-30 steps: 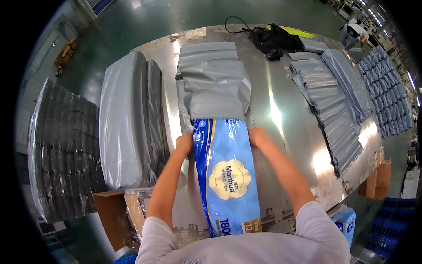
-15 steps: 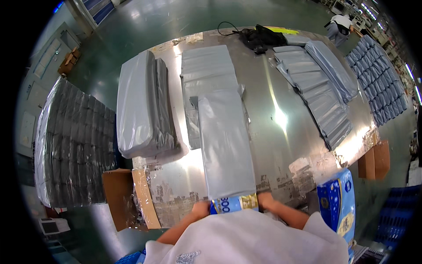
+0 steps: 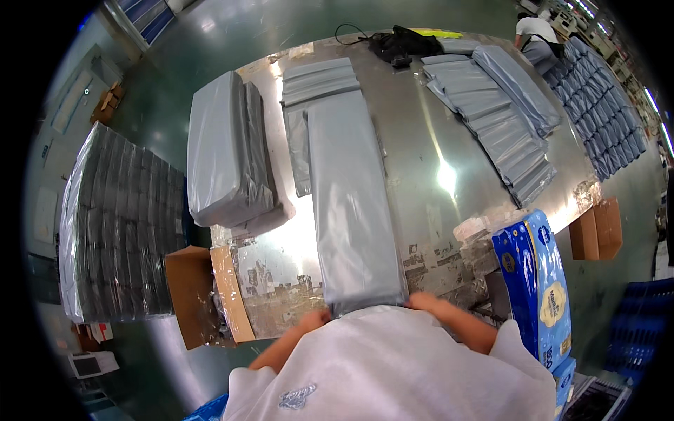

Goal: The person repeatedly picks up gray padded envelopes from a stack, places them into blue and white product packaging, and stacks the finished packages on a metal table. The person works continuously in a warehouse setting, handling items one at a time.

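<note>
A long grey plastic bag (image 3: 351,203) lies on the metal table in front of me, filled out and flat-sided. Its near end reaches my body, where a darker, folded edge shows. At that end's left corner is my left hand (image 3: 316,320), closed on the bag's edge. My right hand (image 3: 425,304) grips the opposite corner, its fingertips partly hidden. Under and beyond this bag lie more flat grey bags (image 3: 319,78). To the left, filled grey packages (image 3: 219,151) lie side by side.
Blue printed packs (image 3: 537,281) stand by my right arm. Open cardboard boxes (image 3: 189,298) (image 3: 595,230) flank the table. Fanned grey bags (image 3: 491,126) lie on the right, a black bundle (image 3: 404,45) at the far edge. Wrapped stacks (image 3: 119,224) and a person (image 3: 537,38) are beyond.
The blue printed pack's end, visible between my hands before, is now covered by the grey bag. The bag's near end has come down to my body, and its far end reaches further up.
</note>
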### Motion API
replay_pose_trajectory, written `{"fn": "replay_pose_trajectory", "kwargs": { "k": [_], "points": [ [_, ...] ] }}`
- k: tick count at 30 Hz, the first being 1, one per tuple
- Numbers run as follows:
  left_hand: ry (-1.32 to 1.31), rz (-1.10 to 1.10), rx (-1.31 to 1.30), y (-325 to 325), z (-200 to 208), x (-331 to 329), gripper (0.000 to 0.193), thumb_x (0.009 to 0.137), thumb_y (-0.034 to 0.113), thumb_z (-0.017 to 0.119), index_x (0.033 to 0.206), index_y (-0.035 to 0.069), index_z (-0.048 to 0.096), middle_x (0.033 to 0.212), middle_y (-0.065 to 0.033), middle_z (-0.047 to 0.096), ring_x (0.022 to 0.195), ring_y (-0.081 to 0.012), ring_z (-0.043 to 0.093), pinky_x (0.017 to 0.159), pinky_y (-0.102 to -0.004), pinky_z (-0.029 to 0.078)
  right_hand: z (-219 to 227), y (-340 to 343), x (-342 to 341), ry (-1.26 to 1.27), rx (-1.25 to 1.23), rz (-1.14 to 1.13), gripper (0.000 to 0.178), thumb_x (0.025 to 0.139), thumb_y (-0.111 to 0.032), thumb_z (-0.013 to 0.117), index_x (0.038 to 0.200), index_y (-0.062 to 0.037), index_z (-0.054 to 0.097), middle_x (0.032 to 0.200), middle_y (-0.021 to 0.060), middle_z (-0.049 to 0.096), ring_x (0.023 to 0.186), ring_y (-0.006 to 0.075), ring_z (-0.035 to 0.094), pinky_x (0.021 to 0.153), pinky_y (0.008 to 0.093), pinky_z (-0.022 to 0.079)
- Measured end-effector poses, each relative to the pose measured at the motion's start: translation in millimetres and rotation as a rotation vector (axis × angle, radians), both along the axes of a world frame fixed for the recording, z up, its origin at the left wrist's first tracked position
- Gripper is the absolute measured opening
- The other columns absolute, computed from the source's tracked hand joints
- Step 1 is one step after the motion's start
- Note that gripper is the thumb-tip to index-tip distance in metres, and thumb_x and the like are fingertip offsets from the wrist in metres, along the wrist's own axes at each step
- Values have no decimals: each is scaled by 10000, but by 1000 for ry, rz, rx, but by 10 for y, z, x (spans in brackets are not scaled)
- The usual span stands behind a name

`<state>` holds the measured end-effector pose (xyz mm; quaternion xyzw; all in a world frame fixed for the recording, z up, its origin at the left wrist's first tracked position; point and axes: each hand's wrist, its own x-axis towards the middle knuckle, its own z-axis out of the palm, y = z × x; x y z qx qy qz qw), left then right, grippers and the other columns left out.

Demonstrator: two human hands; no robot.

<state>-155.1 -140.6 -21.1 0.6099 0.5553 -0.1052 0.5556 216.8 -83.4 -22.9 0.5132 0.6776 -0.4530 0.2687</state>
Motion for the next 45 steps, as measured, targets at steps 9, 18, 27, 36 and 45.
{"fn": "replay_pose_trajectory", "kwargs": {
  "k": [9, 18, 27, 36, 45],
  "points": [
    [-261, 403, 79, 970, -239, -64, 271, 799, 273, 516, 884, 22, 570, 776, -89, 598, 667, -192, 522, 633, -318, 431, 6, 1103, -147, 424, 275, 402, 240, 729, -275, 611, 713, -38, 644, 693, 114, 623, 592, 210, 587, 549, 337, 466],
    [-49, 178, -8, 16, -70, -303, 268, 856, 269, 445, 744, 47, 543, 634, -67, 547, 581, -178, 524, 571, -312, 420, 115, 209, 116, 457, -20, -665, 293, 796, -290, 597, 713, -11, 563, 627, 46, 580, 464, 106, 518, 454, 243, 424],
    [-277, -66, 578, 1085, 220, 1735, 156, 782, 213, 567, 890, 105, 535, 834, -86, 576, 773, -269, 571, 648, -356, 451, -118, 335, -9, 705, -31, -741, 163, 842, -85, 441, 834, 25, 561, 810, 76, 635, 598, 145, 607, 519, 258, 447],
    [-311, -118, 956, 807, 127, 1411, 100, 717, 148, 604, 770, 81, 553, 810, -74, 546, 777, -277, 540, 665, -369, 435, -224, 247, -85, 728, -139, -795, 241, 871, -52, 342, 1032, -15, 517, 998, 81, 600, 805, 180, 622, 551, 243, 456],
    [-318, -42, 1060, 958, 375, 1499, 245, 718, 219, 627, 909, 91, 542, 887, -72, 572, 826, -277, 543, 710, -363, 429, -4, 238, -378, 711, -62, -820, 232, 885, -105, 348, 976, -26, 546, 960, 71, 616, 806, 174, 621, 580, 257, 458]
  ]
}}
